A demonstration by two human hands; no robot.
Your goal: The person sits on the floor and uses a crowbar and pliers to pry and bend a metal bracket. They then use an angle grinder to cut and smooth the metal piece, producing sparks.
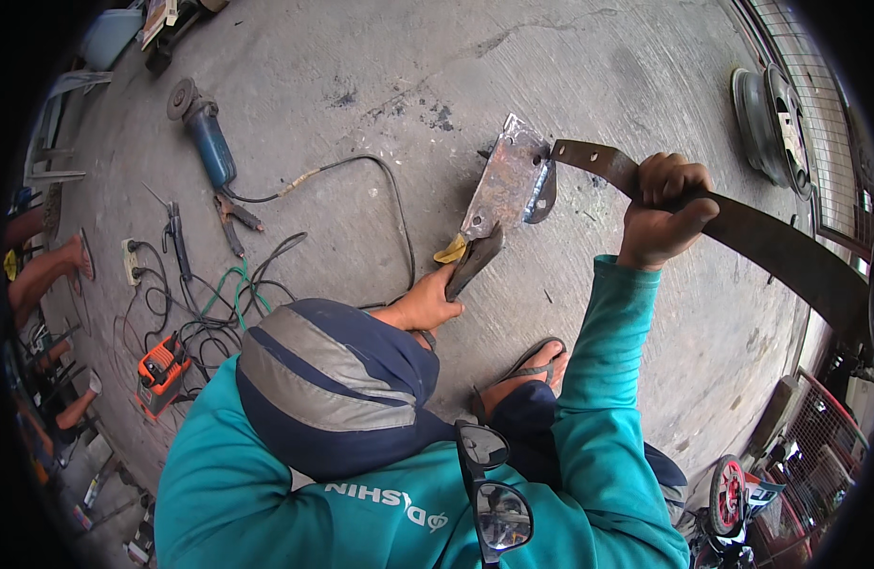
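Right hand (666, 204) clenching a curved dark-metal strip (778, 243), left hand (426, 301) pinching a flat dark bar (479, 260), we seem mid-alignment, the next move needing a steady hold.

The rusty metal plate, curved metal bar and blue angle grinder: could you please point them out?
Rusty metal plate (506, 180), head view: middle of flat face.
Curved metal bar (761, 235), head view: its broad side.
Blue angle grinder (209, 147), head view: middle of its casing.
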